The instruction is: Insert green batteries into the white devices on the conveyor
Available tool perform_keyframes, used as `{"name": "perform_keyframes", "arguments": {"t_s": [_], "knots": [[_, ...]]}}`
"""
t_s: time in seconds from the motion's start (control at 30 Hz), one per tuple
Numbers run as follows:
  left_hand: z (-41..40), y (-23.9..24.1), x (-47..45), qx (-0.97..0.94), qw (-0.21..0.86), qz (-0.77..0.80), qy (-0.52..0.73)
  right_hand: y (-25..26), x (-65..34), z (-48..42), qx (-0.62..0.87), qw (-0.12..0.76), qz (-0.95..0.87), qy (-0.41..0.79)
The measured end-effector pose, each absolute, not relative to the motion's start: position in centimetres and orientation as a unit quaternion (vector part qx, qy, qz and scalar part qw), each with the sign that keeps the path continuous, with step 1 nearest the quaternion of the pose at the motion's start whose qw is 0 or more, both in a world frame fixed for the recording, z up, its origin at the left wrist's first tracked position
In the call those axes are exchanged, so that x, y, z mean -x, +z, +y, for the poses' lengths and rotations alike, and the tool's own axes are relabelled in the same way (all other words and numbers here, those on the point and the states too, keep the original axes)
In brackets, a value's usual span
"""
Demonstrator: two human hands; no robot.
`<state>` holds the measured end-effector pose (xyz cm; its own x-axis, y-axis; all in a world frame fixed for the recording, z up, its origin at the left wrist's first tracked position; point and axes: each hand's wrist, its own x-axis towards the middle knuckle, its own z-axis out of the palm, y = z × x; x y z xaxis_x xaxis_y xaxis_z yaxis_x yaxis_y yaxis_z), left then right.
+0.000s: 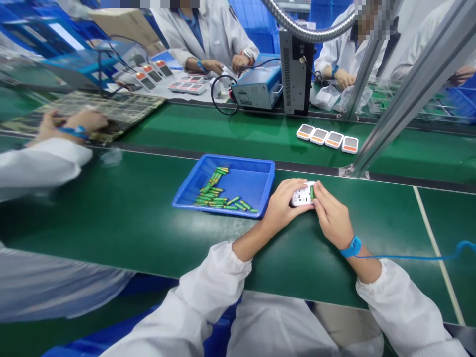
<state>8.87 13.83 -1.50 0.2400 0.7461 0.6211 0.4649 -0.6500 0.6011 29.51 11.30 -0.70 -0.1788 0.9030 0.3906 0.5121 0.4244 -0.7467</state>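
Observation:
My left hand (282,204) is closed around a small white electronic device (301,197), its back turned up. A green battery (312,192) shows at the device's right side. The fingers of my right hand (333,216) are pinched together against that battery and the device edge; the fingertips partly hide the contact. Just left of my hands stands a blue plastic tray (248,161). Several green batteries (213,198) lie loosely along its left side and front.
Across the dark rail, white devices with screens (327,138) lie in a row on the green belt. A slanted metal post (394,104) rises at right. A blue cord (409,257) runs from my right wristband. Co-workers' hands (74,124) are at left and beyond the belt.

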Motion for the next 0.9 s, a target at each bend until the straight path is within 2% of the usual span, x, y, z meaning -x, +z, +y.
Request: {"name": "perform_keyframes", "arguments": {"t_s": [0.13, 0.23, 0.3, 0.53, 0.9], "knots": [[14.0, -1.4, -8.5, -0.782, 0.135, 0.385, 0.47, -0.1, -29.6, 12.0, 0.472, 0.484, -0.616, 0.405], [14.0, -1.1, -8.4, -0.799, 0.125, 0.349, 0.473, 0.6, -30.1, 12.7, 0.423, 0.473, -0.53, 0.563], [13.9, -1.0, -8.4, -0.81, 0.114, 0.325, 0.475, 0.9, -30.5, 13.0, 0.407, 0.454, -0.509, 0.608], [13.7, -1.0, -8.9, -0.816, 0.102, 0.297, 0.484, 0.7, -30.8, 13.1, 0.437, 0.458, -0.538, 0.557], [14.0, -1.3, -8.6, -0.826, 0.099, 0.284, 0.476, 0.2, -30.8, 13.0, 0.374, 0.434, -0.516, 0.637]]}}
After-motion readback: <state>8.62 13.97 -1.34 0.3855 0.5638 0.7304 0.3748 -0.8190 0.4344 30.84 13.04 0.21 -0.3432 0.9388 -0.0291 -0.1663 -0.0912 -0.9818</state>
